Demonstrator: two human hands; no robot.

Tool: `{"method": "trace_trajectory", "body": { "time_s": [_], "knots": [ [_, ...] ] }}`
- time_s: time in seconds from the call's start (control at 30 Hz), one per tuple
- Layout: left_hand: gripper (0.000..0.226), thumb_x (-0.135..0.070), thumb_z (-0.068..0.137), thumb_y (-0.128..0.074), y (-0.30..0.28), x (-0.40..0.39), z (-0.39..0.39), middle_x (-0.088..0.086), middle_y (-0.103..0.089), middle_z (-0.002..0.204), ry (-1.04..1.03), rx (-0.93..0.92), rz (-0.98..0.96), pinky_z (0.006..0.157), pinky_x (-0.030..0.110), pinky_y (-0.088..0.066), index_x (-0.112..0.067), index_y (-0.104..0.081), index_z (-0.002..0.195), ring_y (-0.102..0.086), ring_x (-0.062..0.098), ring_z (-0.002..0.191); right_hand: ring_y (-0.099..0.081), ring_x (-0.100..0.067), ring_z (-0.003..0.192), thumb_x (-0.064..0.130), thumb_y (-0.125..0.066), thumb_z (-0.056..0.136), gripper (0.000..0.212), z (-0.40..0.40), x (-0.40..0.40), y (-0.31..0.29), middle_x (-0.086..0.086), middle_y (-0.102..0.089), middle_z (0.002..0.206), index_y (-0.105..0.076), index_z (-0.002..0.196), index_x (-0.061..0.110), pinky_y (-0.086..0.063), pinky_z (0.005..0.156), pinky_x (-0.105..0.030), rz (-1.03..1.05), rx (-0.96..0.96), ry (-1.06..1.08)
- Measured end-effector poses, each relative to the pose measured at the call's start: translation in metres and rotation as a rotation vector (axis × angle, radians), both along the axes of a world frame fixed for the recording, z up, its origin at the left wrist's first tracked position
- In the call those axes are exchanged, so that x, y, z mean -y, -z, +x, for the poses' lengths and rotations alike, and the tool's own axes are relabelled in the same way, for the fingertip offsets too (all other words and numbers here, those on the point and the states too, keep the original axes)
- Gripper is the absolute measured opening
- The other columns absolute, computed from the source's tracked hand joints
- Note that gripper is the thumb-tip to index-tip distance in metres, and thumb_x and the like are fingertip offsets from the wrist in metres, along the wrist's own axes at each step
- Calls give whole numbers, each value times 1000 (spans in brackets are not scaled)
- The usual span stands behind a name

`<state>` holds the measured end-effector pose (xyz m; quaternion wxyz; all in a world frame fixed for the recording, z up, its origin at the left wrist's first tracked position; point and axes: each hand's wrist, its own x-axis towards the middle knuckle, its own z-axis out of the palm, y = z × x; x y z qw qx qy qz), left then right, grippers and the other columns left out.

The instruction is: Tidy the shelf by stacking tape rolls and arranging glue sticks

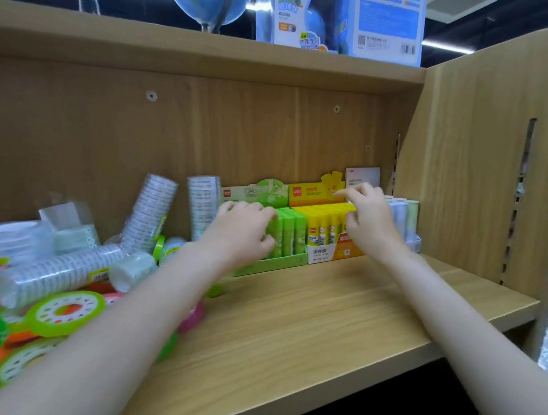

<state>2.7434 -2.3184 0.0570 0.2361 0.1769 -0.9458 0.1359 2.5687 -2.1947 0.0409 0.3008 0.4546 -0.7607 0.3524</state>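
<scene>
Green glue sticks [290,231] stand upright in a green display box [271,263] at the back of the shelf. Yellow glue sticks [324,224] stand in a yellow and white box [325,252] to its right. My left hand [241,232] rests on the green sticks, fingers curled round their left side. My right hand [369,218] lies over the right end of the yellow sticks with its fingers bent. Wrapped sleeves of clear tape rolls [61,274] lie and lean at the left, among flat green tape rolls [65,312].
Pale glue sticks [404,216] stand at the far right against the side panel [462,162]. One upright tape sleeve [204,210] stands just left of the green box. Bare shelf board [310,321] lies in front. A globe and boxes sit on the shelf above.
</scene>
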Motion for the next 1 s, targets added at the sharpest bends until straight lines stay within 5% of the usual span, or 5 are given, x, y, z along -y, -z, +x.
{"method": "trace_trajectory", "body": {
  "time_s": [0.3,0.5,0.63,0.87,1.0],
  "knots": [
    [28,-23,93,-47,2,36,80,3,-60,118,-39,117,183,90,28,-41,-17,-61,117,-54,19,109,-54,-8,100,0,-48,89,32,93,22,12,2,-60,108,-65,112,15,-36,78,-3,296,131,-575],
    [47,-51,88,-39,12,49,92,4,-62,107,-10,35,201,89,33,-40,-19,-67,108,-53,21,101,-47,-11,105,29,-55,92,29,125,40,23,0,-48,116,-61,119,22,-31,84,-16,687,20,-642],
    [56,-56,85,-29,20,53,91,1,-61,104,-3,11,245,90,37,-39,-19,-66,106,-47,20,102,-46,-12,81,38,-64,85,23,112,32,22,5,-48,87,-50,83,20,-34,69,-24,508,-73,-409],
    [30,-36,95,-42,22,57,90,1,-60,108,28,-21,297,90,32,-36,-21,-65,109,-40,19,103,-51,2,84,11,-67,80,19,97,26,11,7,-58,97,-57,93,21,-40,73,-7,376,168,-459],
    [29,-34,95,-44,21,55,91,-1,-59,111,50,-58,362,90,31,-36,-21,-65,109,-39,18,107,-48,-14,87,16,-69,81,13,78,41,-26,2,-55,98,-63,92,22,-33,73,-25,126,172,-289]
  ]
}}
